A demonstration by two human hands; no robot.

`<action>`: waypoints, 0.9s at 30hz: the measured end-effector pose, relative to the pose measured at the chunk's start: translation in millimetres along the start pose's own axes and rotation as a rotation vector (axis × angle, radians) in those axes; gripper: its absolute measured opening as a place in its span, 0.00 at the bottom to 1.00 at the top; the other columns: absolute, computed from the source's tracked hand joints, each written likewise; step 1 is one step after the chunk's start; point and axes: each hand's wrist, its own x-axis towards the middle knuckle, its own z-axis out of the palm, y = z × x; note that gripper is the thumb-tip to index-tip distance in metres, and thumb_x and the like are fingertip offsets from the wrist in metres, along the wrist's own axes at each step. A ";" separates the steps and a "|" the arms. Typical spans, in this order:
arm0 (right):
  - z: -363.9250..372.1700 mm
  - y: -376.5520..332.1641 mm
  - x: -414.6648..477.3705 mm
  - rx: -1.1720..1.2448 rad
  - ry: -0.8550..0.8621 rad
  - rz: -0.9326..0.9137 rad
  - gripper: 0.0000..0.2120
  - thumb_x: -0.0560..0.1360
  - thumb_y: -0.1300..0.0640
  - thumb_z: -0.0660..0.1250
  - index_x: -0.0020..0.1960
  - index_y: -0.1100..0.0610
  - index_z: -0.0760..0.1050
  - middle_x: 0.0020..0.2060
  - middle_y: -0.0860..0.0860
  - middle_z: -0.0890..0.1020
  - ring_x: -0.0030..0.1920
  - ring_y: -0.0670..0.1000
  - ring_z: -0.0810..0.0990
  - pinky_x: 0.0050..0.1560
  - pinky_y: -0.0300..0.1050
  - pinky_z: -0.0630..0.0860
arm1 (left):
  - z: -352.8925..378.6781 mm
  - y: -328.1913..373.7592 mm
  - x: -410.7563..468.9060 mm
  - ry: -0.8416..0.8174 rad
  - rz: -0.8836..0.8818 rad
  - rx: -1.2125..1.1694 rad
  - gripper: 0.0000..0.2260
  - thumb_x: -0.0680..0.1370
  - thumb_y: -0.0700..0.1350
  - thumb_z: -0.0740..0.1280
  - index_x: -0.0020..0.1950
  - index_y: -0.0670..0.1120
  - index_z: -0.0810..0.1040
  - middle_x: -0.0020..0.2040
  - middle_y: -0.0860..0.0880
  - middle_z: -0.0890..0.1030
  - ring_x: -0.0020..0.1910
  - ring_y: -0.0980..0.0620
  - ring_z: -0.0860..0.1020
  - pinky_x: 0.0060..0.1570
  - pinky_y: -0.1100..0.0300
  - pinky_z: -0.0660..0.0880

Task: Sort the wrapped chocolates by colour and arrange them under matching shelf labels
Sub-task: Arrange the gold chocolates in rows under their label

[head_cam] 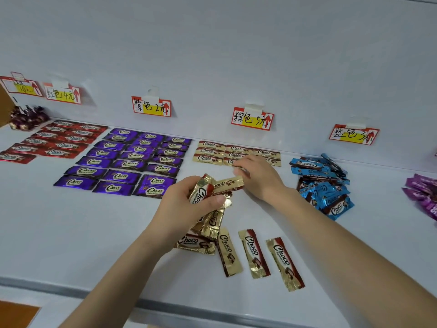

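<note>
Nearest the front edge of the table [94, 233], three loose gold chocolates [254, 253] lie side by side with their long axes pointing away from the person. A fourth lies crosswise beside them, half under the left wrist.

Just above these, the left hand [186, 204] grips a fanned bundle of gold chocolates [209, 220], its fingers and thumb curled round the middle of it. One gold bar [228, 183] sticks out of the top of the bundle, lying left to right, with its far end right at the right hand [260, 178].

That hand reaches forward with its fingers [240, 163] bent down over the front of the gold rows [210, 151]. From here I cannot tell whether they pinch the end of the bar or only touch the row.

The next move seems to turn on this. The rows under the brown label [252, 118] are laid with their long axes running left to right, along the back wall. The bar between the hands already lies that way, and the open front of the rows is directly ahead of the right fingers. The right hand is clearly the nearer one. The loose bars by the table edge would each need a quarter turn first.

The purple block [132, 159] lies to the left and the unsorted blue heap [324, 185] to the right, both close by.
</note>
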 end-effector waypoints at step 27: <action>-65.3 -43.7 -100.7 1.294 0.127 0.232 0.02 0.73 0.61 0.66 0.44 0.57 0.77 0.38 0.48 0.83 0.45 0.52 0.84 0.42 0.37 0.78 | 18.0 13.4 -23.4 -0.047 -0.288 -0.582 0.23 0.59 0.50 0.73 0.53 0.45 0.79 0.40 0.45 0.84 0.43 0.47 0.84 0.37 0.55 0.80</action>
